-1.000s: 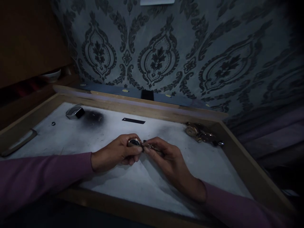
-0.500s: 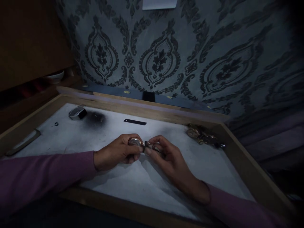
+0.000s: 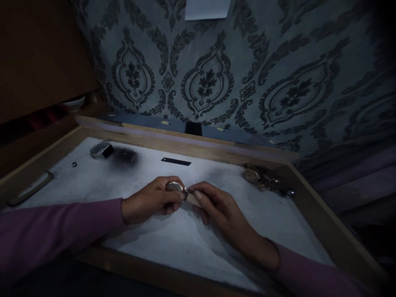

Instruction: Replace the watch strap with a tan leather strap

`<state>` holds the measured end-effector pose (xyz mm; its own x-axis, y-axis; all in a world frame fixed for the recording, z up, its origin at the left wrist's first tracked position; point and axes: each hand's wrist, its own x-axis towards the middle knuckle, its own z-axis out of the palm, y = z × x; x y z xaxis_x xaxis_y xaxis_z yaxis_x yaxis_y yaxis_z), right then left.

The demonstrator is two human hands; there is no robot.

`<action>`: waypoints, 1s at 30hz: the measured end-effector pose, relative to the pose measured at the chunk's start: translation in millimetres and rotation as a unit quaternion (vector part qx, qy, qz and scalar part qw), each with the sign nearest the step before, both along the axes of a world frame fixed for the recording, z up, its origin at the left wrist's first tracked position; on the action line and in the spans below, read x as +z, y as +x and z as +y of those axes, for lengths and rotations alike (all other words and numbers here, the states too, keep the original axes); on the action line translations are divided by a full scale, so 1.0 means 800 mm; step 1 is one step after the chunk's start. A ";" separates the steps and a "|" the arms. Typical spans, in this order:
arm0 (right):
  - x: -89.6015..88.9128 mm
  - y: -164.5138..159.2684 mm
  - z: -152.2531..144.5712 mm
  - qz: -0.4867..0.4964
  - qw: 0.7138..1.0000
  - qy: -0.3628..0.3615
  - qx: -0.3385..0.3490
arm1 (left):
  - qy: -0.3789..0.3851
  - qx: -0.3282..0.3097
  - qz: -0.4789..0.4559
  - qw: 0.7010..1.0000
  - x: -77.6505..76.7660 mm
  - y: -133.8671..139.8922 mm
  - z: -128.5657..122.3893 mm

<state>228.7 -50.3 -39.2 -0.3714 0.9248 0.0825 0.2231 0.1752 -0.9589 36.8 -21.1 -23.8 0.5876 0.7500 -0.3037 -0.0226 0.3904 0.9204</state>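
Note:
My left hand (image 3: 154, 197) is closed around a round, shiny-rimmed watch case (image 3: 175, 186), with the thumb pressed along its lower edge. Close against it on the right, my right hand (image 3: 216, 204) pinches a narrow pale strip (image 3: 193, 200) that looks like a watch band. The strip meets the watch case at the left thumb tip; whether the two are joined I cannot tell. Dim light and the fingers hide the details. Both hands are held above the white surface (image 3: 148, 243) of a wooden-rimmed tray.
A wristwatch with a dark square face (image 3: 103, 150) stands at the back left. A dark flat strip (image 3: 175, 161) lies at the back middle, and a pile of watches (image 3: 262, 178) at the right. A curved band (image 3: 32, 189) lies left. The tray's raised wooden rim (image 3: 328, 222) surrounds everything.
My right fingers have shifted their grip, so the shiny part in them is less visible and the pale strip shows. The left hand keeps the watch case. The view has tilted slightly upward.

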 end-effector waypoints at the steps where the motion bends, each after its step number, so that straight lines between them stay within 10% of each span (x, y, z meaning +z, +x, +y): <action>1: 0.000 0.000 0.000 -0.004 1.000 -0.004 0.001 | 0.001 -0.002 0.001 1.000 -0.001 0.000 0.000; 30: 0.009 -0.003 0.001 -0.052 0.999 0.010 0.007 | 0.017 -0.013 0.017 1.000 0.001 -0.001 0.000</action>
<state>226.5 -49.7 -31.8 -0.3921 0.9179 0.0608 0.3188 0.1975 -0.9270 35.9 -21.3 -23.4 0.5962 0.7452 -0.2986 0.0187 0.3590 0.9332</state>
